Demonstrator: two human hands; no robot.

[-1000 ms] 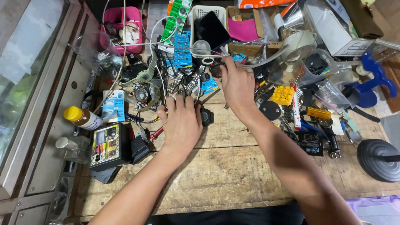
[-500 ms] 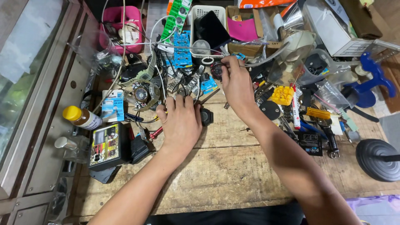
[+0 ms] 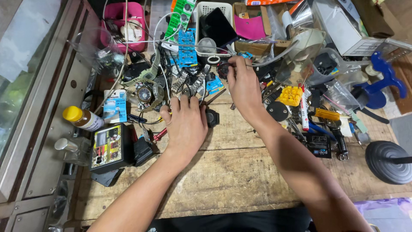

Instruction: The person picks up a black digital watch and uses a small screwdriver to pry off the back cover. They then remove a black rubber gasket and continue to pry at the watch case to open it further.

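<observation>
The left hand point(image 3: 185, 124) lay flat and open on the wooden worktop point(image 3: 240, 172), fingers spread, holding nothing, a small black block point(image 3: 212, 118) just to its right. The right hand point(image 3: 243, 83) was raised beyond it, fingertips pinched on a small dark round watch part point(image 3: 223, 68). It looked like the inspecting or fitting step; any further handling would call for a steady, delicate pinch. Metal watch bands point(image 3: 191, 81) lay just past the left fingers.

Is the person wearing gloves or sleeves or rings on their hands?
No. The left hand and right hand are bare, with no gloves, rings or wristwatch that I can see. Both forearms are uncovered too; no sleeves reach into the picture.
</observation>
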